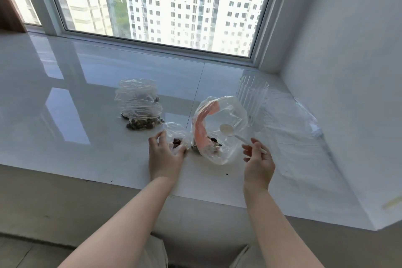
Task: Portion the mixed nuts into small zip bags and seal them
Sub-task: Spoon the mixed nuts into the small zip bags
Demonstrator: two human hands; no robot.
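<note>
A large clear bag with an orange-pink strip (219, 128) stands open on the white sill, with mixed nuts (212, 148) at its bottom. My left hand (164, 152) holds a small clear zip bag (176, 137) with a few nuts in it, just left of the large bag. My right hand (257, 159) pinches the handle of a white plastic spoon (226, 130), whose bowl sits empty at the large bag's mouth. Two filled small bags (140, 104) lie stacked farther back on the left.
A ribbed clear glass (252, 95) stands behind the large bag. Flat empty plastic bags (289, 119) lie to its right by the white wall. The sill's front edge (130, 187) runs near my forearms. A few crumbs (227, 173) lie on the sill.
</note>
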